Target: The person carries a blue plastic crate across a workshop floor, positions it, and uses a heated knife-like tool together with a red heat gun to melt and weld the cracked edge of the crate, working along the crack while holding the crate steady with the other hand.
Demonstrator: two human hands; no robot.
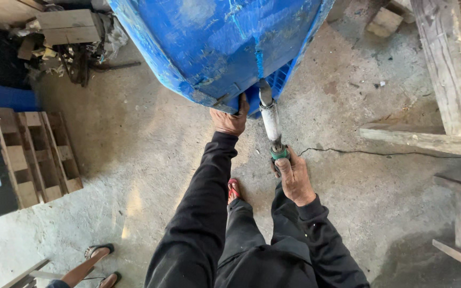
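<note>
**Two hands at the edge of a blue plastic pallet on a workshop floor**

The floor is rough grey concrete (150, 154), stained and dusty, with timber lying about its edges. Standing over it, the big scuffed blue plastic pallet (214, 42) serves as the landmark: it is tipped up and fills the top centre of the view.

The left hand (230, 118) is clenched on the pallet's lower edge, fingers curled up under the rim. Just beside it, the right hand (293, 178) is wrapped tight around the green grip of a long white-barrelled hand tool (270, 121), whose dark nozzle touches the pallet's lower edge next to a crack running up the blue face. A thin black cord (380, 153) trails away from the tool, right of the pallet.

Below the pallet are the person's black sleeves and trousers and one red sandal (233, 190). Left of the pallet lies a bare wooden pallet (36, 154) flat on the floor; above that, a heap of wood offcuts (65, 32). Right of the pallet, weathered wooden planks (444, 80) lean across. Down at the lower left, another person's sandalled feet (100, 264) show.
</note>
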